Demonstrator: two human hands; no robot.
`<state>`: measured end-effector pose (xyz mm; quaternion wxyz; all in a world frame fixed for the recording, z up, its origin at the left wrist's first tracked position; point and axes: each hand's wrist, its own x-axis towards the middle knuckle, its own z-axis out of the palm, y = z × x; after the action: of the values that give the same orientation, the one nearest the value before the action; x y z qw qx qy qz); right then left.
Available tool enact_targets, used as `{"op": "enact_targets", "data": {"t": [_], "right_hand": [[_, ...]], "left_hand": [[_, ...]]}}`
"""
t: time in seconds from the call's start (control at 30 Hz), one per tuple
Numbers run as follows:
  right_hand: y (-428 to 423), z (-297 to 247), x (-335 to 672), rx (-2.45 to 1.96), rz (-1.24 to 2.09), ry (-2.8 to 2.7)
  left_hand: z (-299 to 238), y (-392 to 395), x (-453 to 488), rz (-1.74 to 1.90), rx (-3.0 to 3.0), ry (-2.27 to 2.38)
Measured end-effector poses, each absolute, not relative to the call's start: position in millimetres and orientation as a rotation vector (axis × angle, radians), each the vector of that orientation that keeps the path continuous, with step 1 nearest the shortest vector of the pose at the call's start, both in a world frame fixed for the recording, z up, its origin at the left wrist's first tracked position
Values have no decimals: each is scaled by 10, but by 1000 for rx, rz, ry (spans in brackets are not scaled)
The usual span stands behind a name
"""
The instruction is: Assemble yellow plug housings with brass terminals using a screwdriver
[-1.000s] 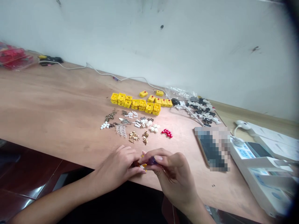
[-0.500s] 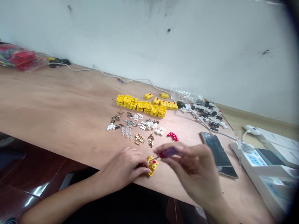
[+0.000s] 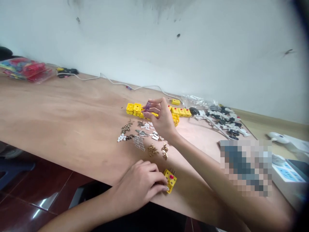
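Near the table's front edge, my left hand (image 3: 145, 180) grips a yellow plastic housing (image 3: 172, 181) by its left side. The housing has a red button on top and metal pins at its far end. My right hand (image 3: 160, 117) is stretched out over the rows of yellow housing parts (image 3: 134, 109), fingers closed on a screwdriver (image 3: 147, 105) with a purple handle. Its tip points down toward the small screws (image 3: 140, 123); whether it touches them I cannot tell. My hand and forearm hide some of the parts behind them.
Brass pieces (image 3: 152, 150), clear plastic pieces (image 3: 139, 143) and white caps (image 3: 121, 138) lie in piles mid-table. Finished-looking yellow housings (image 3: 181, 111) stand behind. A white cable (image 3: 116, 83) runs along the wall. Black and white parts (image 3: 224, 117) are heaped right, a plastic bag (image 3: 31, 69) left.
My right hand has moved away from the yellow housing, up and to the far side, carrying the screwdriver over the parts. My left hand keeps its hold; the view has shifted slightly.
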<state>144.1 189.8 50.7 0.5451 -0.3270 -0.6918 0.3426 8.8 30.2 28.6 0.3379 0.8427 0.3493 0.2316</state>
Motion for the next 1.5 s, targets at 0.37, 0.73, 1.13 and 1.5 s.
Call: {"op": "enact_targets", "data": {"t": [0.37, 0.73, 1.13, 1.5], "right_hand": [[1997, 358, 1408, -829, 821, -1623], [1784, 552, 1505, -816, 823, -1611], [485, 979, 1891, -703, 710, -1556], [313, 807, 1980, -647, 793, -1562]], "left_hand": [[256, 310, 95, 611, 2207, 893], [293, 302, 67, 743, 1873, 923], [141, 313, 80, 964, 1368, 965], [221, 308, 67, 932, 1522, 1008]]}}
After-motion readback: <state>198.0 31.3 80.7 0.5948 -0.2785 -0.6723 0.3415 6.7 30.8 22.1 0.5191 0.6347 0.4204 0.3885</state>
